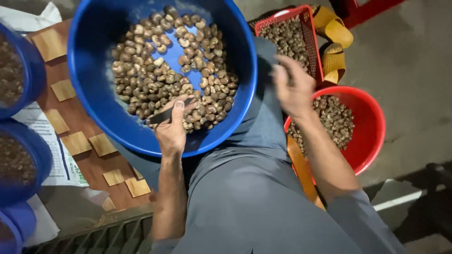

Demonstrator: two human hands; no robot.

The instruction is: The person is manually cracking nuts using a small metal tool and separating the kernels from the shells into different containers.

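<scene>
Grey cloth [254, 197] over the lap fills the lower middle of the view, and a large blue basin [94, 70] is rested on it. Nuts [174, 70] in brown skins are heaped across the basin floor, thicker toward the near and left sides, with a bare blue patch showing near the middle. At the near rim, the left hand [173, 126] is laid on the nuts, fingers closed around a dark blade [165, 114] that is held flat and pointed left. Whether a nut is also pinched under the thumb cannot be told. The right hand [293, 85] is raised clear of the basin, off its right rim and above the gap between two red containers; it is blurred, the fingers appear loosely curled, and whether anything is held cannot be told. A red mesh basket [308, 28] with small pieces is seen beyond that hand, and a red bucket [372, 127] with similar pieces is seen just right of the wrist. Yellow woven straps [335, 33] are lying beside the basket. At the left edge, further blue basins [33, 75] with dark contents are stacked beside a brown board [80, 117] with pale squares and a printed sheet [52, 150].
</scene>
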